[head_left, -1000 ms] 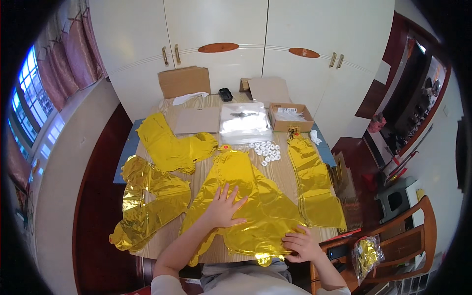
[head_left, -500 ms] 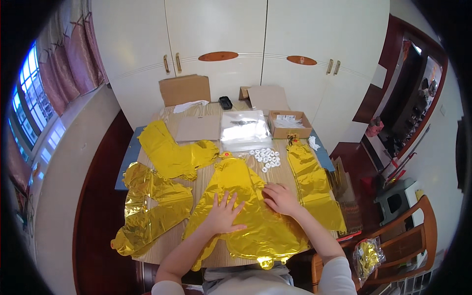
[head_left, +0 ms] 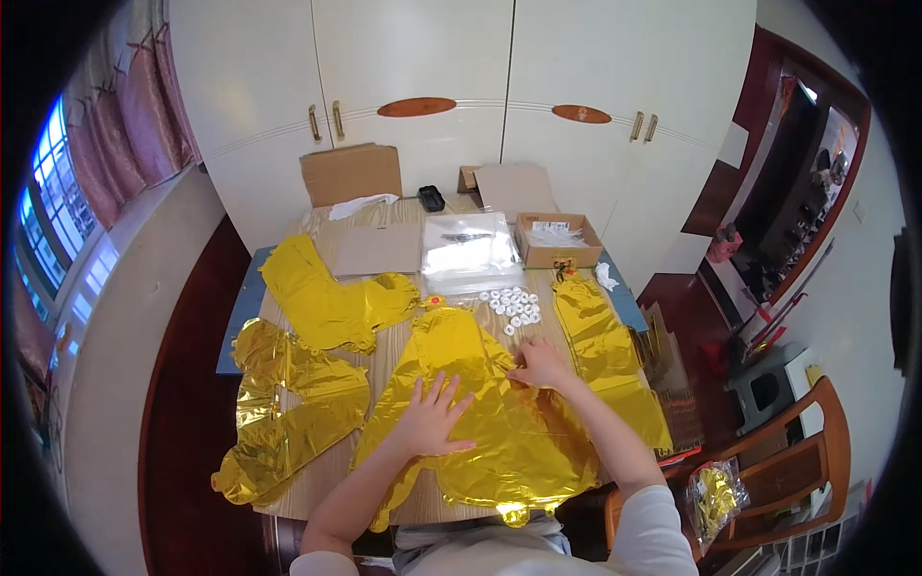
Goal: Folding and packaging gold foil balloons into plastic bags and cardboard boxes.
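Foil (head_left: 495, 437), gold, flat and lightly creased, mid-worktop (head_left: 388, 349), under both grips. Long axis running away from the body: narrow end far off, close to the white rings (head_left: 510, 309), broad end along the near rim, with a shiny tab there. Open left grip (head_left: 434, 422), palm down, fingers spread, laid on the left half of the foil, about midway along its length. Bent right grip (head_left: 543, 365) farther from the body, at the right-hand slanting edge, with fingertips toward the foil. Cannot tell whether pinching that edge or only resting on it (fingertips partly hidden behind the hand).

Key relation: slanting edge from far left to near right, passing right at the right grip; most of the foil leftward and bodyward from there. Nearer to that edge, by a good way: the right grip.

To the left, apart from the left grip: a bent foil (head_left: 322, 298) at the far side and a lower foil (head_left: 303, 422) nearer. To the right, beyond the right grip: a long foil (head_left: 610, 355), lying lengthwise. Farther off, behind the rings: clear sleeves (head_left: 468, 257), with a small box (head_left: 560, 256) just beside.
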Tool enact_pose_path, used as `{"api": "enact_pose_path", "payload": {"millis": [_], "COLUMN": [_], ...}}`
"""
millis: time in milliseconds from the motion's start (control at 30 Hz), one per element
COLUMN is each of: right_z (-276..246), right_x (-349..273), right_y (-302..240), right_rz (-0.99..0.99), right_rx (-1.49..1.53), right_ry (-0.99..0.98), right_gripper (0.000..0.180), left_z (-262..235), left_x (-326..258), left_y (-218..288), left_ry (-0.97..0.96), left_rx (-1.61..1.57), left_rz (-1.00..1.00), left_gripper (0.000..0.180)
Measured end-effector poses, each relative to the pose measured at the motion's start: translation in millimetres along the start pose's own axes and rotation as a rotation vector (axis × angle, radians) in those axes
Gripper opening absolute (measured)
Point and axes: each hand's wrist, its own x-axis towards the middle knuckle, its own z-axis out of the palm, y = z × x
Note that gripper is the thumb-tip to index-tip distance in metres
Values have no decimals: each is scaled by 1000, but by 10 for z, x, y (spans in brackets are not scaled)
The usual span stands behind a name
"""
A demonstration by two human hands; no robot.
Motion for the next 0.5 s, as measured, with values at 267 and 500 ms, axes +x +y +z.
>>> {"api": "enact_pose_path", "payload": {"millis": [267, 500], "right_z": [-56, -157], "right_x": [6, -362], "right_y": [126, 36], "right_rz": [-38, -393], "right_rx": [398, 499], "right_ry": [-84, -411], "right_gripper": [58, 58], "left_z": [-6, -9], "left_x": [8, 2], "left_y": [-9, -3], "left_ry": [-18, -43], "left_rx": [0, -11], "left_rz": [-5, -21], "left_gripper": [87, 88]}}
